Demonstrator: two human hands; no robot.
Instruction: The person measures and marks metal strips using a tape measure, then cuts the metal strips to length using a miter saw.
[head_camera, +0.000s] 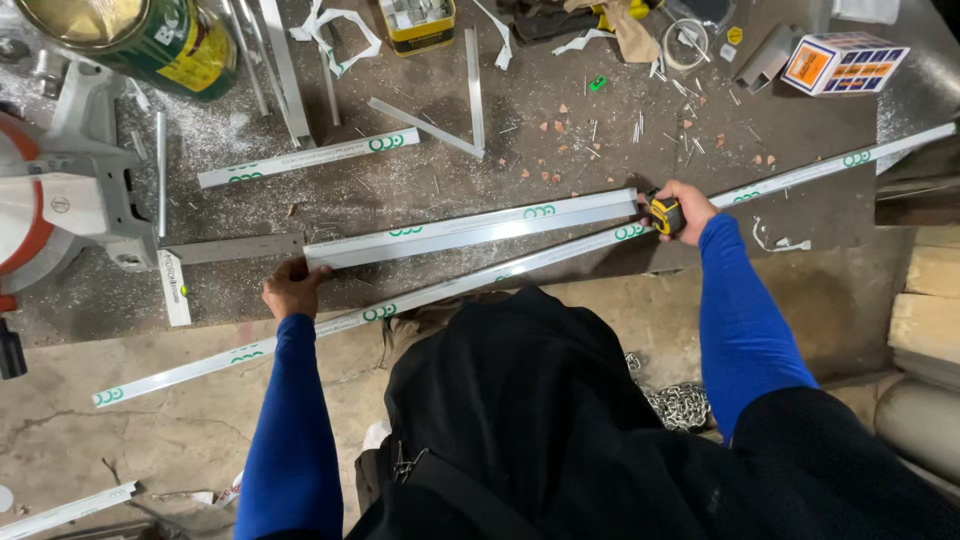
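**Two hands span a short aluminium bar with a tape measure**

Beyond the left hand (293, 290), to its far left, stands a mitre saw (60, 195) on a dusty work surface (560, 160). This hand presses its curled fingers on the near left end of the short aluminium bar (470, 229). From there the bar's long axis runs rightward, rising slightly away, and ends just left of the right hand (683, 210). That hand grips a yellow tape measure (664, 215) at the bar's right end. A longer aluminium strip (420, 296) passes under both hands, nearer the body. Each hand touches its own end; neither is nearer.
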